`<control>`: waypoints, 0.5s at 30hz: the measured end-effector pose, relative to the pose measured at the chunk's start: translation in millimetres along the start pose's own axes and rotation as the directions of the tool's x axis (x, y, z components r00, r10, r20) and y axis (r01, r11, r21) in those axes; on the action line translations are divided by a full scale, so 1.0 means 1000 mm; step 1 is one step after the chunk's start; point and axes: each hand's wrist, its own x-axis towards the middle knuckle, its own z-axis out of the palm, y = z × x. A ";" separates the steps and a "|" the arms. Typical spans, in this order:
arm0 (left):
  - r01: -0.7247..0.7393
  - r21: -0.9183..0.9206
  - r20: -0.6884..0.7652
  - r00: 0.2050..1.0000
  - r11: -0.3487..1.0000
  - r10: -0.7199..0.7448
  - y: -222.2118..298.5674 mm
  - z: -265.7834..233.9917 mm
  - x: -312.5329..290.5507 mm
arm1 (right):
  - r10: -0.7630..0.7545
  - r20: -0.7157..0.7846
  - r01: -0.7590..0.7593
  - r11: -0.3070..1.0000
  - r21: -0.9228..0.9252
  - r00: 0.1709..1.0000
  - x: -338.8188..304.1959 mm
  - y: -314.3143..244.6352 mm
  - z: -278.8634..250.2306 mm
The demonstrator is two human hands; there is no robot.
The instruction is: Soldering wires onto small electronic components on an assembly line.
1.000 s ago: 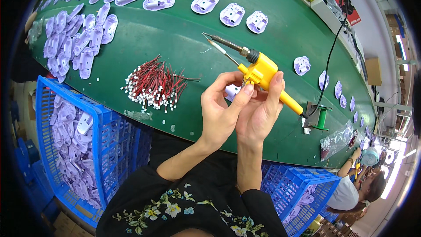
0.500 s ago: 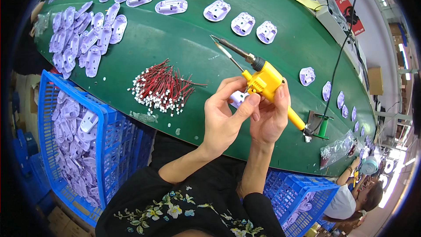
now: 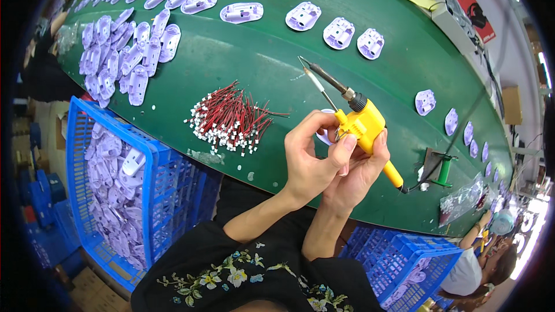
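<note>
In the head view, your iron (image 3: 367, 124) could slip or turn, and I think the most likely cause is a weak hold while both hands work close together at its yellow body. If it slides back, the metal tip (image 3: 303, 61), which I would treat as hot, may come near your left forefinger. The thin tube (image 3: 314, 80) beside the tip could be bent if your left fingers push on it sideways. Also the cord (image 3: 405, 189), behind your right fingers, may pull the handle if it catches on the stand (image 3: 444, 170). With a low swing to the left, the tip could mark the wires (image 3: 234, 118).

The iron lies across your fingertips: its tip reaches well beyond them, and its handle passes out to the right of your right hand (image 3: 354, 188). The right fingers are closed on the body. The left hand (image 3: 309, 159) has its thumb and forefinger at the near side of the body; whether they pinch it or only touch, I cannot tell. A lilac shell (image 3: 324, 137) shows behind the left fingers; held or lying, this is hidden.
</note>
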 end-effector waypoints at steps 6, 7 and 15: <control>0.000 0.029 0.082 0.997 1.000 -0.003 -0.001 0.008 -0.005 | 0.014 -0.153 -0.010 1.000 0.027 0.988 -0.012 -0.012 0.001; -0.030 0.085 0.101 0.995 0.996 0.021 0.000 0.007 -0.004 | 0.042 -0.183 -0.032 0.998 0.061 0.982 -0.014 -0.013 0.002; -0.166 0.141 0.127 0.981 0.976 0.149 0.002 0.014 -0.016 | 0.152 -0.180 -0.090 0.946 0.311 0.972 -0.027 -0.023 -0.012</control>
